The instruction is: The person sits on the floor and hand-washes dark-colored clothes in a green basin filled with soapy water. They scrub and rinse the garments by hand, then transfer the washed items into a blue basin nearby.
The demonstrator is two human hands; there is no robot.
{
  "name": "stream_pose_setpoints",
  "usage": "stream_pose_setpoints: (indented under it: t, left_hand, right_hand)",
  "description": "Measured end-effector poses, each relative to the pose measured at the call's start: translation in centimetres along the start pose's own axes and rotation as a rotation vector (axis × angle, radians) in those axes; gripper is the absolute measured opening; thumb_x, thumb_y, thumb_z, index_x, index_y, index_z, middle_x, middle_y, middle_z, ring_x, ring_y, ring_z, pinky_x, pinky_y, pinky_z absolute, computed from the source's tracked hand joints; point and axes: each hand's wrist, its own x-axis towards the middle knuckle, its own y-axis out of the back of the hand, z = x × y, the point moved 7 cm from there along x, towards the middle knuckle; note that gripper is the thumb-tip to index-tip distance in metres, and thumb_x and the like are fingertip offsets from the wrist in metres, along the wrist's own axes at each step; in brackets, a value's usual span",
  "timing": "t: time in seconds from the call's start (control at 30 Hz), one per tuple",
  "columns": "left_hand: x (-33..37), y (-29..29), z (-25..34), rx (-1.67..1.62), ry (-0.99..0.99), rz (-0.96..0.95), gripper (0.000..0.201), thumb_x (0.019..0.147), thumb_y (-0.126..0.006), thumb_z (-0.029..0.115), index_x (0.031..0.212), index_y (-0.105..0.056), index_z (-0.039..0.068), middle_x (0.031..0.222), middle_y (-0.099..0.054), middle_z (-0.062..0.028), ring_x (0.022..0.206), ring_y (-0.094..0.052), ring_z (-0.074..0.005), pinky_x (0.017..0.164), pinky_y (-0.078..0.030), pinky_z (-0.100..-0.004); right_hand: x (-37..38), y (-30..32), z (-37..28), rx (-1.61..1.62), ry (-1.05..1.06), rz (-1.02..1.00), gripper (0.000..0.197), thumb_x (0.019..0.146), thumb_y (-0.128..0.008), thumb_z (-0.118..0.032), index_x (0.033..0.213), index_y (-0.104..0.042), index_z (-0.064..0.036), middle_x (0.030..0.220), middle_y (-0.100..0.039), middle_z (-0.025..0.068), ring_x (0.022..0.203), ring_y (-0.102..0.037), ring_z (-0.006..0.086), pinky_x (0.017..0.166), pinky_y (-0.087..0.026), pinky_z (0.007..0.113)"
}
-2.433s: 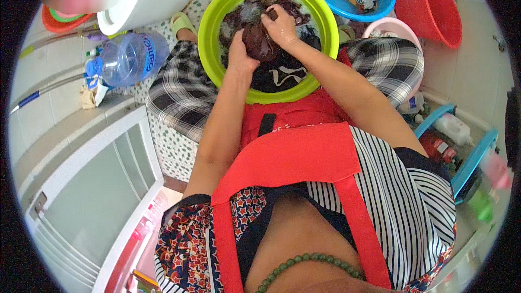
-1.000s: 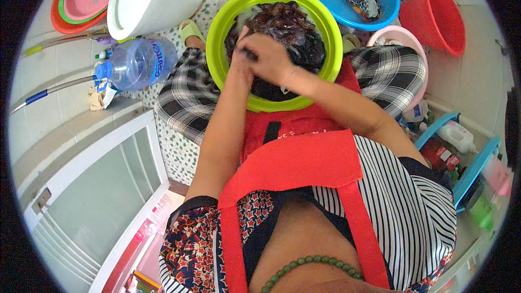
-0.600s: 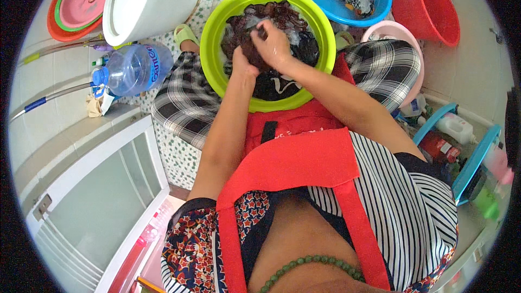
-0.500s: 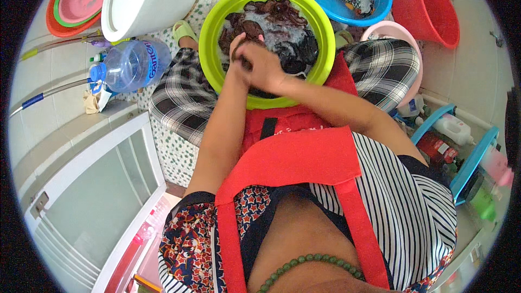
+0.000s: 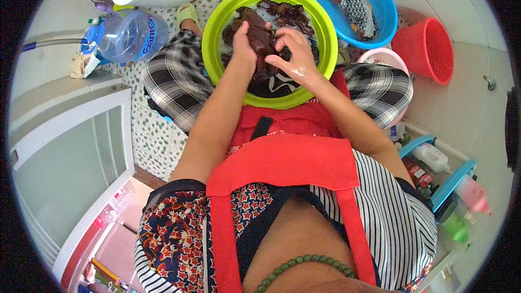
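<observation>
At upper centre, brown cloth (image 5: pixel 261 39) is being held by the left hand (image 5: pixel 245 46), fingers curved, beside the right hand (image 5: pixel 298 58), fingers half open, contact unclear.

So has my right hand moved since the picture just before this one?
Yes: against the lime-green basin, your right hand has shifted right, from overlapping the left hand toward the basin's right rim.

Bold blue lettering (image 5: pixel 152 38) runs along a clear plastic water bottle (image 5: pixel 124 32) at upper left, while small white lettering (image 5: pixel 269 133) crosses the red apron (image 5: pixel 282 164) at center; a label (image 5: pixel 421 174) on a red bottle (image 5: pixel 413 167), at right, appears too small to read.
</observation>
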Motion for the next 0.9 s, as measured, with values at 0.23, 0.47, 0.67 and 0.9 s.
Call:
stream_pose_setpoints:
  t: [0.23, 0.47, 0.67, 0.9]
  left_hand:
    - [-2.9, -4.0, -3.7, -0.082, 0.147, 0.003, 0.060, 0.091, -0.042, 0.056, 0.124, -0.045, 0.005, 0.124, -0.051, -0.0130, 0.111, -0.050, -0.0301, 0.097, -0.039, -0.0468]
    - [-1.6, 2.3, -1.9, -0.004, 0.332, 0.128, 0.033, 0.090, -0.047, 0.025, 0.111, -0.054, 0.000, 0.102, -0.062, -0.0177, 0.089, -0.061, -0.0309, 0.082, -0.051, -0.0419]
    - [-1.0, 4.0, -4.5, 0.048, 0.123, 0.096, 0.019, 0.091, -0.047, 0.019, 0.097, -0.061, 0.007, 0.094, -0.066, -0.0091, 0.089, -0.063, -0.0229, 0.082, -0.051, -0.0386]
    - [-1.7, 3.6, -2.1, -0.142, 0.173, -0.010, 0.020, 0.087, -0.058, 0.027, 0.091, -0.062, 0.008, 0.086, -0.065, -0.0108, 0.079, -0.062, -0.0246, 0.076, -0.053, -0.0393]
  right_hand:
    - [0.1, -3.8, 6.4, 0.158, -0.283, -0.041, 0.027, 0.080, -0.061, -0.009, 0.108, -0.062, -0.0089, 0.114, -0.059, 0.0130, 0.106, -0.056, 0.0296, 0.093, -0.042, 0.035]
    - [-0.9, -4.0, -6.9, -0.063, 0.022, -0.152, 0.010, 0.074, -0.067, -0.012, 0.084, -0.066, -0.0123, 0.085, -0.063, 0.0053, 0.079, -0.062, 0.0280, 0.070, -0.051, 0.035]
    - [1.0, -5.4, 7.0, -0.103, -0.545, 0.007, 0.031, 0.090, -0.046, -0.036, 0.094, -0.063, -0.0111, 0.084, -0.066, 0.0173, 0.080, -0.062, 0.0410, 0.071, -0.049, 0.050]
    - [0.1, -6.6, -3.8, 0.000, -0.084, -0.177, 0.020, 0.080, -0.060, -0.033, 0.091, -0.065, -0.0165, 0.086, -0.063, 0.0113, 0.077, -0.063, 0.0335, 0.070, -0.052, 0.044]
